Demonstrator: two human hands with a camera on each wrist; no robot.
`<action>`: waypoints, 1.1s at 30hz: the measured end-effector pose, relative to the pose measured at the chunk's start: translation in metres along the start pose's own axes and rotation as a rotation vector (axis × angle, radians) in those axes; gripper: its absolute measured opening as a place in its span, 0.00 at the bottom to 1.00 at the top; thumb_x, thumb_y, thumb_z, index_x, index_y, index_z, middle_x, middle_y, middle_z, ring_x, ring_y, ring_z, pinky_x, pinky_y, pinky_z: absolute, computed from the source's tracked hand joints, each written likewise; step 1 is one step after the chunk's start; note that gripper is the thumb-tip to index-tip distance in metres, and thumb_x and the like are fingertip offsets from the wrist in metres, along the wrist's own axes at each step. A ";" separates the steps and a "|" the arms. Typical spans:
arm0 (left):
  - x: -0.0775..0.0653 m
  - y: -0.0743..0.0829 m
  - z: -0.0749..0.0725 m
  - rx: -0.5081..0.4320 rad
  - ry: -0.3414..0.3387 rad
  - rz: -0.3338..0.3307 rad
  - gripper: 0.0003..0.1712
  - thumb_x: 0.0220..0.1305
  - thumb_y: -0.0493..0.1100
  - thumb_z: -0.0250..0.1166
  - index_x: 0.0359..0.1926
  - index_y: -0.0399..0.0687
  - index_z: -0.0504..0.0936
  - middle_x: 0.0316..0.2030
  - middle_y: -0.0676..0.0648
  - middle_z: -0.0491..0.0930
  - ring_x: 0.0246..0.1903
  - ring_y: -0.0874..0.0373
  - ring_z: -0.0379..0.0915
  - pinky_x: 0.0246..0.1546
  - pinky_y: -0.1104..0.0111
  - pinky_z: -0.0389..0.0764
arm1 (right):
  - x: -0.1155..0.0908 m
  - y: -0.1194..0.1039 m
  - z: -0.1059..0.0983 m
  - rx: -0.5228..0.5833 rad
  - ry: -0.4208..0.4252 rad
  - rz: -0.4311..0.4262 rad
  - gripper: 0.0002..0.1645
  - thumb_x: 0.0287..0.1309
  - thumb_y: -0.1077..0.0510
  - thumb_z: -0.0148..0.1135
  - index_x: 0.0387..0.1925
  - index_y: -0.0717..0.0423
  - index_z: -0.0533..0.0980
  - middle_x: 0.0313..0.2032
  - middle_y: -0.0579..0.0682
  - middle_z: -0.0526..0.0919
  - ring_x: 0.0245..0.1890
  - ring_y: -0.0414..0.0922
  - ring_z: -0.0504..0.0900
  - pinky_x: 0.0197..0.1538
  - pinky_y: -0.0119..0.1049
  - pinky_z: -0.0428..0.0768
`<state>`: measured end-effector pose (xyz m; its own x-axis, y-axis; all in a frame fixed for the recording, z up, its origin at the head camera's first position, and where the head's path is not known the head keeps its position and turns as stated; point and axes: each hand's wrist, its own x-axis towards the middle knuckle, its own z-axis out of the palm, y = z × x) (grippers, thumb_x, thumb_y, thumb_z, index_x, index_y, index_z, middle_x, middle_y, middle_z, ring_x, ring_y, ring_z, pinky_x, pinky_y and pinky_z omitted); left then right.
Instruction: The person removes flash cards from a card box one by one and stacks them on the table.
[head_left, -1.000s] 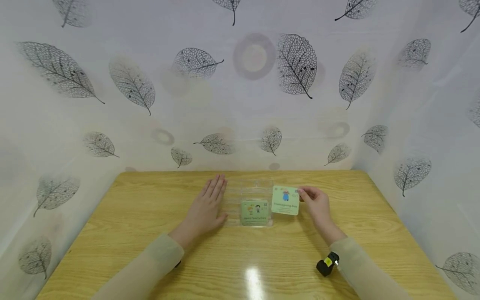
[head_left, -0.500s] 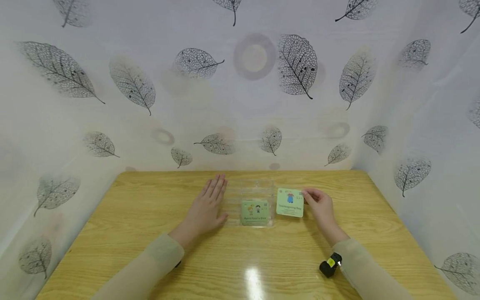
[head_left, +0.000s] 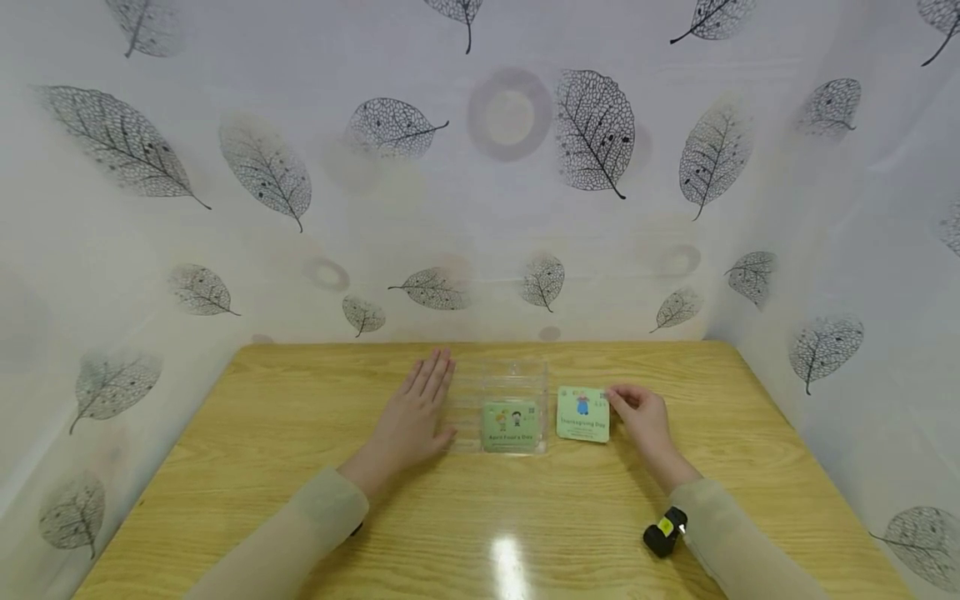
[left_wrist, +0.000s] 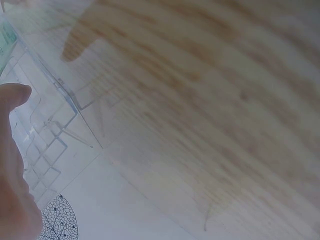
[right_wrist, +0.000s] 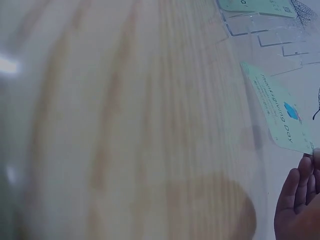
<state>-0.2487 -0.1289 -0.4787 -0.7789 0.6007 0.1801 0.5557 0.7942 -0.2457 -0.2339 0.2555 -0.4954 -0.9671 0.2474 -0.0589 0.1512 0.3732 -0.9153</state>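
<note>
Across the near part of the wooden table (head_left: 300,392), a pale spot of light (head_left: 507,567) is being reflected, and the forearms are being covered by light sleeves (head_left: 322,508). Beside the right cuff, a small black device (head_left: 663,533) with a yellow patch is being worn, apparently strapped at the wrist. A little farther on, the Thanksgiving card (head_left: 583,417) is being held by the right hand (head_left: 647,421) to the right of the clear plastic rack (head_left: 544,392), just apart from it. Only its upper right corner is being pinched, thumb and forefinger clamped on it, presumably so that picture and words are being left uncovered. Whether its lower edge is being supported by the table cannot be told. At the rack's left side, the left hand (head_left: 415,408) is being laid flat, fingers straight and close together, thumb apart; the rack is probably being steadied this way, though how much pressure is being applied cannot be seen. Within the rack's front right place, the April Fool's card (head_left: 512,437) is being held with its picture showing, likely so that it can be read. Beyond the table, the space is being closed off by a pale curtain (head_left: 510,217) printed with leaves, perhaps hung to screen the background.
</note>
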 end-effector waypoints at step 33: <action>-0.003 0.001 -0.004 0.055 -0.041 -0.004 0.59 0.73 0.70 0.56 0.84 0.33 0.46 0.85 0.34 0.43 0.86 0.41 0.40 0.86 0.53 0.48 | 0.001 -0.003 0.006 -0.207 0.015 -0.015 0.17 0.71 0.57 0.67 0.49 0.70 0.85 0.43 0.64 0.89 0.33 0.38 0.78 0.29 0.25 0.78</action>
<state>-0.2447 -0.1297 -0.4754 -0.7927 0.5928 0.1423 0.5370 0.7894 -0.2975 -0.2371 0.2491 -0.4956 -0.9668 0.2527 -0.0383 0.1768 0.5528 -0.8143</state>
